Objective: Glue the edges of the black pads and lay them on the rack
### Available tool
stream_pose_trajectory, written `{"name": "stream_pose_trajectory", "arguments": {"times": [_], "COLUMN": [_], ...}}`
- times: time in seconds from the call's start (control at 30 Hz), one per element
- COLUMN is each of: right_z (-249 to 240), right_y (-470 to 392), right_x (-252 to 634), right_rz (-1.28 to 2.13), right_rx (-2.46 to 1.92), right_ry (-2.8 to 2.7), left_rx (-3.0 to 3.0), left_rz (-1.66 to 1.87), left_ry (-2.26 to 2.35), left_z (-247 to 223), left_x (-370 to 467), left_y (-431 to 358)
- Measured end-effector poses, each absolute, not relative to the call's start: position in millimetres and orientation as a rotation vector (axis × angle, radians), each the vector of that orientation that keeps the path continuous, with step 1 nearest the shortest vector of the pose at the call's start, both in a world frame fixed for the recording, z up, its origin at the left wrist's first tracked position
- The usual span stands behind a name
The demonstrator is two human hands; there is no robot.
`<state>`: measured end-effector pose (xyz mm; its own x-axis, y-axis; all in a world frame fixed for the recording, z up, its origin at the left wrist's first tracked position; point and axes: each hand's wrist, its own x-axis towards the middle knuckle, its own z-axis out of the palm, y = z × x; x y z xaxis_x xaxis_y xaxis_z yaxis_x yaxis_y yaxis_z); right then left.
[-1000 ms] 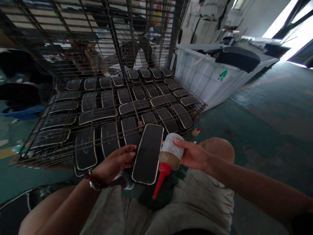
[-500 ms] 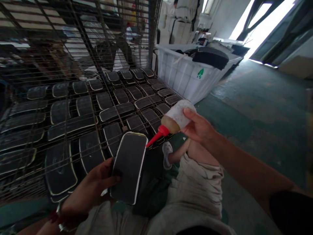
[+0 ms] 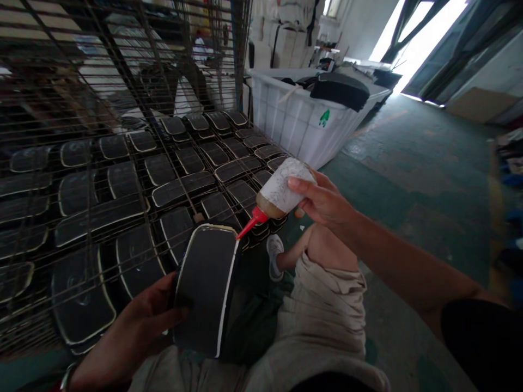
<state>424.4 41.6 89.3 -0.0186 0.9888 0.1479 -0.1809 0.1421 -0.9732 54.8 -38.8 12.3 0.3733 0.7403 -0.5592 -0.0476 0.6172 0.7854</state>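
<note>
My left hand (image 3: 149,318) grips a black rounded panel (image 3: 206,288) by its left edge, thumb on its face. A pale bead of what looks like glue (image 3: 225,299) runs along the panel's right edge, and a yellowish line follows its top. Closed around the rear of a white squeeze bottle (image 3: 288,182) is my right hand (image 3: 321,198). The bottle tilts down to the left, and its red nozzle (image 3: 254,220) meets the panel's upper right corner. Brownish contents show near the bottle's neck. The left fingers behind the panel are hidden.
Rows of similar black panels (image 3: 183,188) with pale edges lie on a wire rack (image 3: 198,218) at left. Behind stands a white plastic bin (image 3: 281,109) holding dark pieces (image 3: 341,90). My bent leg and shoe (image 3: 275,258) are below the bottle. Green floor (image 3: 392,179) stretches right.
The nozzle has moved up along the panel's right edge to its upper corner. The white bead behind it reaches higher. The whole view has shifted slightly to the right.
</note>
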Motion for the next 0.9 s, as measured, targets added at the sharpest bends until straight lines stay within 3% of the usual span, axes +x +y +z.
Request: {"name": "stream_pose_trajectory", "arguments": {"times": [0.37,0.9], "right_z": [66.9,62.9], "right_y": [36.8,-8.4], "right_x": [414.6,393.1], "right_rz": [1.078,1.216], "right_rx": [-0.994,-1.093], "right_ry": [-1.027,-0.974], "left_rx": [0.581,0.532], "left_rz": [0.694,0.670], "left_ry": [1.098,0.995], "left_z": [16.8,16.5], "left_x": [70.8,70.2], "left_y": [-39.8,-28.3]}}
